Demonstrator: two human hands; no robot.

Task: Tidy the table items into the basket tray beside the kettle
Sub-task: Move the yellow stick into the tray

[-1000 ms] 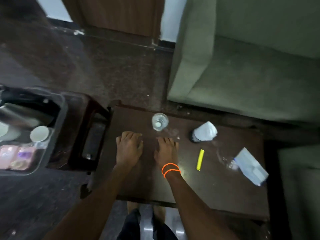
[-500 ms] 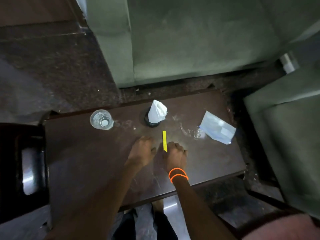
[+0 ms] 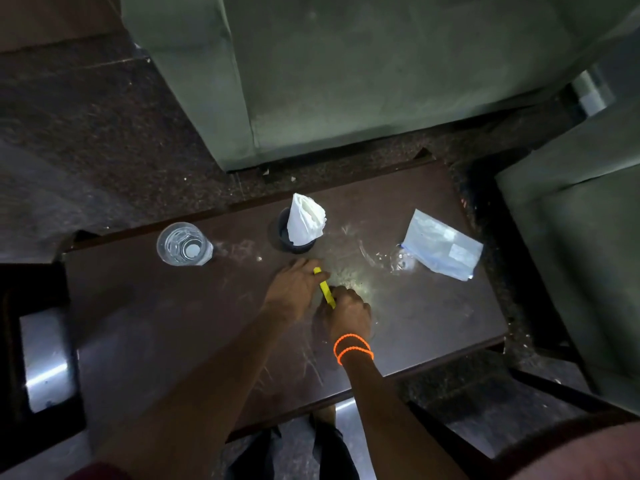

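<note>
A person's two hands meet over a slim yellow stick-shaped item lying near the middle of a dark brown wooden desk. Its long axis runs diagonally, far end pointing toward the left hand, near end tucked under the right hand, which wears orange bead bracelets. Both grips curl against the item; whether either has closed on it cannot be told. Farther back stand a clear drinking glass at left, a dark cup holding white crumpled paper, and a pale blue plastic packet lying flat at right.
</note>
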